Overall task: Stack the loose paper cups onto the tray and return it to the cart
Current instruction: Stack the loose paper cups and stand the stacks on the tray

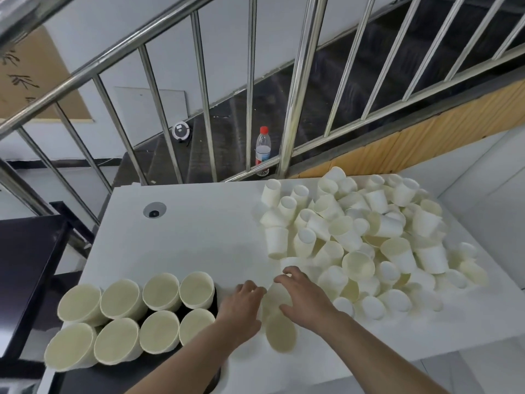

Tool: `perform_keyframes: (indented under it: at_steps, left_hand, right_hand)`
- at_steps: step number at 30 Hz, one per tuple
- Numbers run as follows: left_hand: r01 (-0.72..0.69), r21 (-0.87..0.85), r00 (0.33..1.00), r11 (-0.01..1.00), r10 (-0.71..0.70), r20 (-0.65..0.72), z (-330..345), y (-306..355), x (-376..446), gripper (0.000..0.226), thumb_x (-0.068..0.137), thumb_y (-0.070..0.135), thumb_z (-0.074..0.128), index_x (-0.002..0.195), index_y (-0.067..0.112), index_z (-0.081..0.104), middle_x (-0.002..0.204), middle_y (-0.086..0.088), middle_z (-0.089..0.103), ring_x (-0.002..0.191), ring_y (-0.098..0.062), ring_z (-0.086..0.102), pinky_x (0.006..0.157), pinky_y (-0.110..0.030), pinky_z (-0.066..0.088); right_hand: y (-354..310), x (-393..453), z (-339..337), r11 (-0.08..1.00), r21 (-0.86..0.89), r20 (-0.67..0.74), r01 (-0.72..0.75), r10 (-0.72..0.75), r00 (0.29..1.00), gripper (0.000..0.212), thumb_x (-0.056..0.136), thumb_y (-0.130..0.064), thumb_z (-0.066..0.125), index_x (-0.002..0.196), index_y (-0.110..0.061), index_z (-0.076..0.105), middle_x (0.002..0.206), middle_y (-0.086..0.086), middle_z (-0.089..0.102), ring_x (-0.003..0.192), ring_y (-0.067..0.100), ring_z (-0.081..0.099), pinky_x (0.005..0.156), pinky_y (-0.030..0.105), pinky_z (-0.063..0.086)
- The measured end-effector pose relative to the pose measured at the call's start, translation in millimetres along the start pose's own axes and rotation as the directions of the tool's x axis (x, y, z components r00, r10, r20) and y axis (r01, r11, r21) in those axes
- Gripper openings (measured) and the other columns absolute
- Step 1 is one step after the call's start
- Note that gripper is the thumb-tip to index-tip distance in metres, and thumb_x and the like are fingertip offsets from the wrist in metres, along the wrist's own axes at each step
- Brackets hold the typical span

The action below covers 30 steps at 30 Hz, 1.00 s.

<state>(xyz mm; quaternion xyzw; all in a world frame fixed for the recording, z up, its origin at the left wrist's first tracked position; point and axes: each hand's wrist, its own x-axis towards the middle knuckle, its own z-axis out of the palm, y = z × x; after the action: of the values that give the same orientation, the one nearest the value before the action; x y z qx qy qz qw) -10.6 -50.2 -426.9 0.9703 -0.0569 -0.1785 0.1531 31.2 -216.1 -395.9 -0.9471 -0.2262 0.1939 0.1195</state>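
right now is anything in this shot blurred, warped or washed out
Head view: wide-angle bending curves the railing and the table edges; the pile of loose cups and tabletop are overexposed, nearly merging; the cup stack between the left hand and right hand is smeared by motion; shadows are soft.

My only view is head-worn, looking forward and steeply down, close over the white table (199, 228), stair railing (298, 89) at twelve o'clock.

Water bottle (263, 150) behind steel railing (298, 89)
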Motion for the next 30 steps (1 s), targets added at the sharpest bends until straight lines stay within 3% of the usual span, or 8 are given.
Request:
perform_keyframes:
  at_steps: [5, 10, 13, 16, 19, 21, 25, 30]
  left_hand:
    - [0.036, -0.033, 0.999, 0.999, -0.036, 0.009, 1.1, -9.2, 8.4, 0.052, 0.084, 0.019, 0.053, 0.135, 0.023, 0.041, 0.132, 0.002, 0.041, 0.122, -0.021, 0.041, 0.086, -0.034, 0.047]
    - [0.059, -0.293, 0.959, 0.954, -0.136, -0.249, -18.6, -18.2, 12.3, 0.054, 0.086, 0.026, 0.059, 0.137, 0.022, 0.043, 0.133, 0.004, 0.043, 0.12, -0.019, 0.045, 0.096, -0.029, 0.041]
    - [0.006, -0.523, 0.894, 0.852, -0.239, -0.379, -27.4, -17.9, 14.6, 0.05, 0.084, 0.025, 0.068, 0.13, 0.021, 0.05, 0.124, 0.005, 0.048, 0.111, -0.014, 0.052, 0.091, -0.022, 0.04]
    - [-0.017, -0.68, 0.881, 0.733, -0.31, -0.357, -29.2, -11.7, 17.1, 0.049, 0.082, 0.024, 0.071, 0.126, 0.025, 0.051, 0.118, 0.008, 0.05, 0.109, -0.008, 0.051, 0.093, -0.024, 0.043]
    - [-0.013, -0.726, 0.891, 0.687, -0.322, -0.32, -24.9, -10.5, 17.4, 0.053, 0.08, 0.023, 0.073, 0.126, 0.028, 0.049, 0.118, 0.011, 0.049, 0.11, -0.008, 0.052, 0.093, -0.031, 0.049]
    - [-0.004, -0.715, 0.908, 0.699, -0.296, -0.295, -20.8, -11.6, 17.1, 0.059, 0.079, 0.023, 0.074, 0.13, 0.028, 0.046, 0.119, 0.012, 0.048, 0.111, -0.007, 0.052, 0.092, -0.029, 0.049]
    - [0.01, -0.589, 0.937, 0.808, -0.214, -0.277, -19.2, -10.7, 17.4, 0.075, 0.078, 0.027, 0.073, 0.141, 0.032, 0.032, 0.127, 0.015, 0.04, 0.11, 0.001, 0.047, 0.087, -0.018, 0.04]
    - [-0.029, -0.444, 0.944, 0.896, -0.121, -0.307, -22.1, -11.3, 21.8, 0.084, 0.078, 0.031, 0.071, 0.147, 0.031, 0.022, 0.139, 0.016, 0.031, 0.127, -0.003, 0.037, 0.091, -0.02, 0.041]
  right_hand:
    - [3.0, 13.2, 2.7, 0.999, 0.04, 0.006, 0.03, -0.03, 1.0, 0.057, 0.091, -0.024, 0.059, 0.144, -0.024, 0.038, 0.149, -0.005, 0.026, 0.135, 0.016, 0.035, 0.101, 0.03, 0.041]
    - [14.0, 24.7, -3.2, 0.984, 0.175, -0.046, 0.01, -0.002, 0.999, 0.052, 0.093, -0.031, 0.057, 0.141, -0.021, 0.042, 0.143, -0.007, 0.038, 0.128, 0.013, 0.044, 0.102, 0.027, 0.04]
    - [15.9, 29.9, -6.7, 0.919, 0.388, -0.048, -0.061, 0.086, 0.995, 0.044, 0.092, -0.031, 0.059, 0.134, -0.02, 0.051, 0.13, -0.008, 0.054, 0.109, 0.011, 0.057, 0.094, 0.024, 0.044]
    - [14.6, 37.1, -11.2, 0.808, 0.585, -0.035, -0.073, 0.115, 0.993, 0.022, 0.09, -0.026, 0.06, 0.111, -0.023, 0.066, 0.102, -0.008, 0.068, 0.082, 0.008, 0.066, 0.085, 0.034, 0.055]
    - [15.2, 40.5, -14.1, 0.712, 0.697, -0.012, -0.091, 0.138, 0.99, 0.016, 0.091, -0.017, 0.058, 0.103, -0.022, 0.067, 0.099, 0.002, 0.068, 0.067, 0.013, 0.071, 0.07, 0.035, 0.056]
    - [15.1, 41.0, -16.0, 0.711, 0.7, -0.022, -0.072, 0.123, 0.992, 0.015, 0.092, -0.016, 0.056, 0.101, -0.021, 0.067, 0.101, -0.001, 0.068, 0.068, 0.012, 0.071, 0.063, 0.027, 0.049]
    - [11.6, 39.0, -20.8, 0.84, 0.535, -0.094, 0.092, -0.05, 0.994, 0.019, 0.095, -0.016, 0.057, 0.106, -0.019, 0.072, 0.1, -0.01, 0.067, 0.09, 0.003, 0.063, 0.081, 0.015, 0.047]
    - [9.9, 43.8, -19.6, 0.926, 0.249, -0.047, 0.282, -0.28, 0.959, 0.027, 0.096, -0.015, 0.05, 0.112, -0.017, 0.071, 0.112, -0.003, 0.063, 0.103, 0.011, 0.057, 0.089, 0.023, 0.045]
